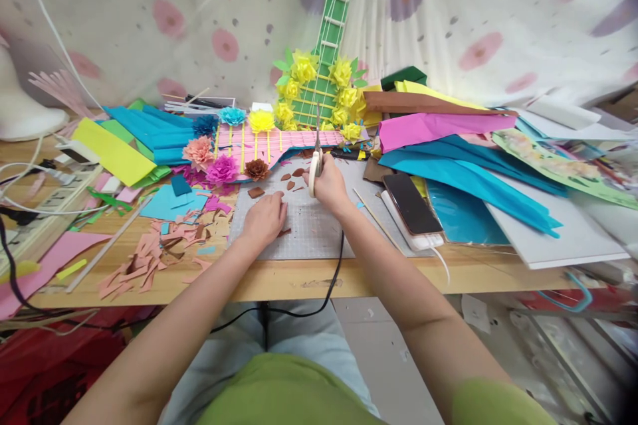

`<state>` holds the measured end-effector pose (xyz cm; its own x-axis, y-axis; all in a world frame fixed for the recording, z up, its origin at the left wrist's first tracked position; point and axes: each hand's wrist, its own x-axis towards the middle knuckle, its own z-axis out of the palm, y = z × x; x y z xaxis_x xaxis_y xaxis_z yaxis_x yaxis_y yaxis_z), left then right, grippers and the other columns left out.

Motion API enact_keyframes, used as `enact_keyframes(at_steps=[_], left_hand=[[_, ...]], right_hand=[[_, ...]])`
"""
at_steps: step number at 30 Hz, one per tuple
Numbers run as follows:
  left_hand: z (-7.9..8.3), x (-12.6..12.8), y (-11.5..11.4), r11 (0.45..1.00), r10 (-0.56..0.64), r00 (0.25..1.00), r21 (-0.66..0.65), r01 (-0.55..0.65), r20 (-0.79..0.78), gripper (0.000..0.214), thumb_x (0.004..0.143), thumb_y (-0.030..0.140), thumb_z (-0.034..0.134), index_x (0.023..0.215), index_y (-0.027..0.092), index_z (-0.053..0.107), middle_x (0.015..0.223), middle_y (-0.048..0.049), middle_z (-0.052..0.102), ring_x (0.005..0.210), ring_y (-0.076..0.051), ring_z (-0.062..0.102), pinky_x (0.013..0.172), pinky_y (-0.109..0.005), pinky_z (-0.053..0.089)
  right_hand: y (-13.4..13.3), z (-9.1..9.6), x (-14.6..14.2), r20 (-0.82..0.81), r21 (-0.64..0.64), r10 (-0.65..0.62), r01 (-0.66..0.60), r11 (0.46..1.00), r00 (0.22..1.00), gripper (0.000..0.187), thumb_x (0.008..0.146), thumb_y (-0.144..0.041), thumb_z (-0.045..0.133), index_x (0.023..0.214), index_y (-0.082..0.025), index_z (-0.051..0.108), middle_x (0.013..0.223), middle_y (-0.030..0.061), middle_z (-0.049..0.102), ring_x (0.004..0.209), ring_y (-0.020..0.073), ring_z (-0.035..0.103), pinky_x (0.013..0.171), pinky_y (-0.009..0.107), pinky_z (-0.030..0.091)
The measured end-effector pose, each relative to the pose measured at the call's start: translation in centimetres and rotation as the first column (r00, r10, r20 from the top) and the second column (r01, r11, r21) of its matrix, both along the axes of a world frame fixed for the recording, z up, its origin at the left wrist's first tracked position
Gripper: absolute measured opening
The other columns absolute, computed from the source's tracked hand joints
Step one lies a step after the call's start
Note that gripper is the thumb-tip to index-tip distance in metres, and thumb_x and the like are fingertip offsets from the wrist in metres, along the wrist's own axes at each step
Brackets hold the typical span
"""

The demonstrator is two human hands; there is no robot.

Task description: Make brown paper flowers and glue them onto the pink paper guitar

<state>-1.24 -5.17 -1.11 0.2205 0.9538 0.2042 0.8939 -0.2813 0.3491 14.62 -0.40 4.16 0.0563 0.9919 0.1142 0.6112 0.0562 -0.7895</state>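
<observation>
My right hand [329, 184] grips a pair of scissors [315, 172] by the white handles, blades pointing away from me and upward. On the grey cutting mat [319, 232] rests my left hand [264, 218], its fingers curled together; whatever they may hold is hidden. Small brown paper pieces [292, 184] lie on the mat between and beyond my hands. Just past them is a pink guitar-shaped panel [294, 139] with paper flowers, including a brown flower [256, 169] and a magenta flower [222, 170]. Yellow flowers [304, 68] edge the green guitar-shaped piece [326, 76] standing behind.
Paper scraps [144, 255] litter the wooden table [279, 277] at left, near a wooden stick [107, 246]. A phone [413, 202] lies on a white charger at right, beside blue crepe paper [463, 176]. A black cable [333, 285] hangs over the front edge.
</observation>
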Motion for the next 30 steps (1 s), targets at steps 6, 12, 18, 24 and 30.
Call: enact_keyframes(at_steps=[6, 12, 18, 24, 30], left_hand=[[-0.4, 1.5, 1.6, 0.945, -0.326, 0.94, 0.026, 0.325, 0.101, 0.035, 0.087, 0.034, 0.044, 0.117, 0.018, 0.055, 0.12, -0.0134, 0.062, 0.122, -0.024, 0.052, 0.109, -0.043, 0.033], [-1.1, 1.0, 1.8, 0.926, -0.374, 0.92, -0.007, 0.377, 0.115, 0.042, 0.087, 0.037, 0.043, 0.123, 0.017, 0.055, 0.131, -0.0145, 0.057, 0.131, -0.023, 0.044, 0.113, -0.044, 0.027], [-1.1, -3.7, 0.0, 0.883, -0.456, 0.888, -0.093, 0.46, 0.067, 0.042, 0.088, 0.034, 0.039, 0.123, 0.02, 0.059, 0.138, -0.0084, 0.052, 0.134, -0.019, 0.04, 0.114, -0.039, 0.028], [-0.6, -10.5, -1.5, 0.911, -0.41, 0.912, -0.05, 0.409, -0.001, 0.038, 0.084, 0.034, 0.042, 0.114, 0.027, 0.065, 0.131, -0.0045, 0.059, 0.122, -0.02, 0.054, 0.109, -0.04, 0.038], [1.1, -10.2, -2.1, 0.966, -0.207, 0.978, 0.15, 0.21, -0.033, 0.027, 0.08, 0.035, 0.052, 0.097, 0.023, 0.07, 0.111, -0.0118, 0.069, 0.11, -0.027, 0.062, 0.104, -0.047, 0.041]], right_hand=[[0.2, 0.8, 0.3, 0.076, 0.013, -0.031, 0.03, 0.999, 0.997, 0.024, 0.073, -0.022, 0.055, 0.094, -0.022, 0.044, 0.09, 0.0072, 0.066, 0.086, 0.0254, 0.062, 0.08, 0.039, 0.047], [-0.1, 1.0, 0.1, 0.157, 0.004, -0.022, 0.022, 1.0, 0.987, 0.025, 0.076, -0.031, 0.055, 0.096, -0.021, 0.045, 0.093, 0.0091, 0.064, 0.086, 0.0263, 0.061, 0.076, 0.037, 0.046], [-1.2, 0.4, -0.7, 0.179, -0.035, 0.037, -0.031, 0.999, 0.983, 0.032, 0.073, -0.036, 0.059, 0.098, -0.021, 0.046, 0.092, 0.0076, 0.066, 0.084, 0.0249, 0.063, 0.072, 0.034, 0.045], [-2.6, -0.8, -1.2, 0.23, -0.083, 0.086, -0.069, 0.994, 0.969, 0.025, 0.078, -0.035, 0.056, 0.097, -0.021, 0.049, 0.092, 0.0087, 0.067, 0.082, 0.0251, 0.063, 0.07, 0.033, 0.045], [-2.9, -0.8, -1.5, 0.225, -0.085, 0.078, -0.06, 0.995, 0.971, 0.026, 0.079, -0.036, 0.056, 0.1, -0.021, 0.05, 0.092, 0.0089, 0.068, 0.084, 0.0253, 0.065, 0.072, 0.033, 0.046]])
